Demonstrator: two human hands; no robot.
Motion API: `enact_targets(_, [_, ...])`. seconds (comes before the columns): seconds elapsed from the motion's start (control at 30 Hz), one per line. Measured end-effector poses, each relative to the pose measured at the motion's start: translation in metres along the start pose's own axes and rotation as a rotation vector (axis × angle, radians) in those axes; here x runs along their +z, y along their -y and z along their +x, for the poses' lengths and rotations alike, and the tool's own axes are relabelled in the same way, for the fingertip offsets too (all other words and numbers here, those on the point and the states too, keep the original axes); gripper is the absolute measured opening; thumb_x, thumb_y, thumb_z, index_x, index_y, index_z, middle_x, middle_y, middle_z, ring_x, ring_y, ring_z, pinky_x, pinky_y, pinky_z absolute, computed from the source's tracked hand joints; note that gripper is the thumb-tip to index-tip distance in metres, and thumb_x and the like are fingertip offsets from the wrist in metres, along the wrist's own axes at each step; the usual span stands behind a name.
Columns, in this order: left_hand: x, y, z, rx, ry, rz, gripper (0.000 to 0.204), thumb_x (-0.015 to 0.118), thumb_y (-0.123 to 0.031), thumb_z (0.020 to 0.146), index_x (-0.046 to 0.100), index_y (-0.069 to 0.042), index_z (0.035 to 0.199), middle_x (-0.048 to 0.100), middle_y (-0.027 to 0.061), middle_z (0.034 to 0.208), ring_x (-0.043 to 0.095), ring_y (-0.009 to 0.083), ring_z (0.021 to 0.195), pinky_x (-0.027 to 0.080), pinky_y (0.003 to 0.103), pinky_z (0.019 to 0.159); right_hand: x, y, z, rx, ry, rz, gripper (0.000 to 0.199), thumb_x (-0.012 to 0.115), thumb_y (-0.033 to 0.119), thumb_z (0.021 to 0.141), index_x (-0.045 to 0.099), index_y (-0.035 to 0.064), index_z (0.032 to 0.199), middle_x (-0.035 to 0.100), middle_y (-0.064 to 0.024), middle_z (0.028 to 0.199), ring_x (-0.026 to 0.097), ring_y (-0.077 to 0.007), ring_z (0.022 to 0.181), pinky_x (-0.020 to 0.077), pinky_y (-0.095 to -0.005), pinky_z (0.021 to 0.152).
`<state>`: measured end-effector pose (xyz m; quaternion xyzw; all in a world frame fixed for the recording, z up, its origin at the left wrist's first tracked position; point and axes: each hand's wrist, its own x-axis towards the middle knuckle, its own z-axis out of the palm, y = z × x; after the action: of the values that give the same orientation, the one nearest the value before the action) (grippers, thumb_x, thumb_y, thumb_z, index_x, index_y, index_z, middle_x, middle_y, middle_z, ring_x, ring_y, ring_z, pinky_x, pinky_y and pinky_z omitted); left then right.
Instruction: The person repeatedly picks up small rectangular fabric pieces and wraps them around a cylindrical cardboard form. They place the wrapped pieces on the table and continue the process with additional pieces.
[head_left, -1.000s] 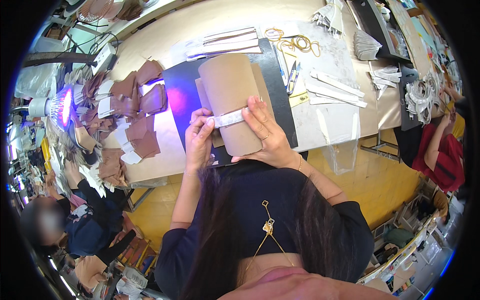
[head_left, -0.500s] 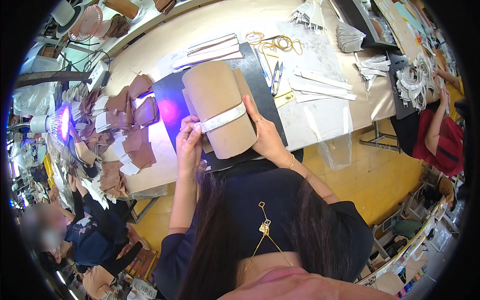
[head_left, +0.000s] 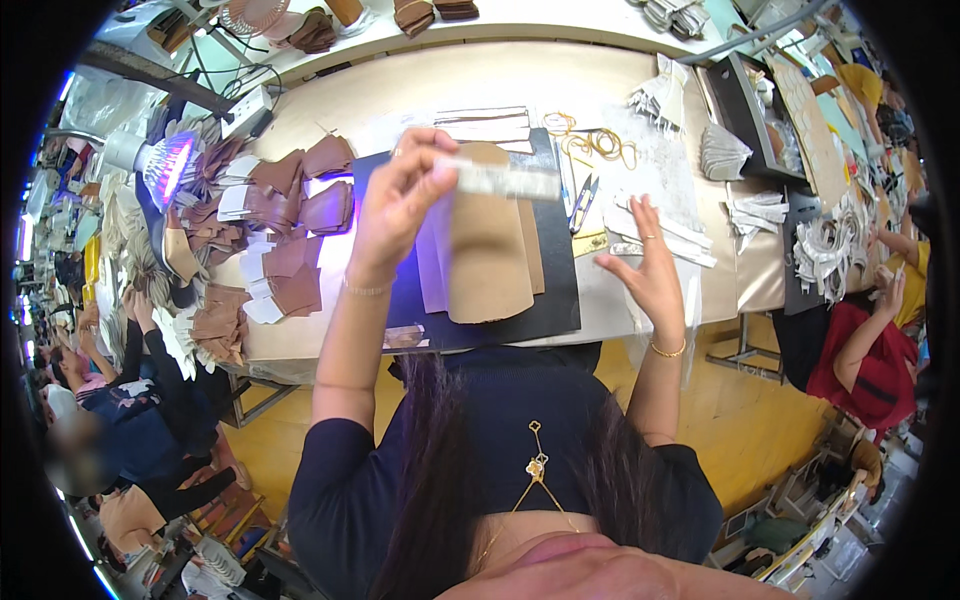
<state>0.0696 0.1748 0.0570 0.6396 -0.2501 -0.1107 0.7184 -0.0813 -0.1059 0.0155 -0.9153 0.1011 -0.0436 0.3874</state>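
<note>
Raised over the table, my left hand (head_left: 402,205) pinches one end of a pale strip (head_left: 515,183), blurred a little by motion, that stretches to the right. Under the strip a curved tan sheet (head_left: 490,270) rests on flatter tan pieces on a black board (head_left: 562,270); the strip hides part of it. My right hand (head_left: 650,275) is open with fingers spread, apart from the tan sheet. Closest to that hand are several loose white strips (head_left: 675,237) at the right of the board.
A lit lamp (head_left: 168,170) stands at the left by stacks of brown pieces (head_left: 285,190). Blue-handled tools (head_left: 583,203) and yellow cord (head_left: 600,148) lie beyond the board. White bundles (head_left: 722,152) are at the right. Co-workers sit on both sides, one in red (head_left: 865,360).
My left hand has lifted the strip away from round the tan roll. My right hand has let go of the roll and moved right, opening. The tan sheet now sits on the board.
</note>
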Motion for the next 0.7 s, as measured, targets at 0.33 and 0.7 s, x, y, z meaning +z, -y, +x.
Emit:
enact_targets(0.33, [-0.106,0.099,0.086,-0.587,-0.010,0.805,0.033,0.066,-0.039,0.079,0.070,-0.006,0.084,0.061,0.0049,0.065,0.052,0.0118,0.053,0.043,0.027,0.051,-0.003,-0.101,0.024,0.026,-0.343,-0.442,0.029,0.059,0.012,0.087,0.063,0.0033,0.114,0.053,-0.0178,0.123,0.049,-0.0321,0.113,0.0376,-0.0386,0.098])
enact_targets(0.7, [-0.220,0.070,0.001,-0.347,-0.611,0.882,0.029,0.069,-0.028,0.077,0.069,-0.001,0.085,0.067,0.0142,0.074,0.065,0.0243,0.067,0.050,0.033,0.065,0.001,-0.109,0.027,-0.009,-0.329,-0.512,0.023,0.058,0.008,0.087,0.065,-0.0006,0.107,0.059,-0.0157,0.111,0.056,-0.0300,0.103,0.0447,-0.0353,0.088])
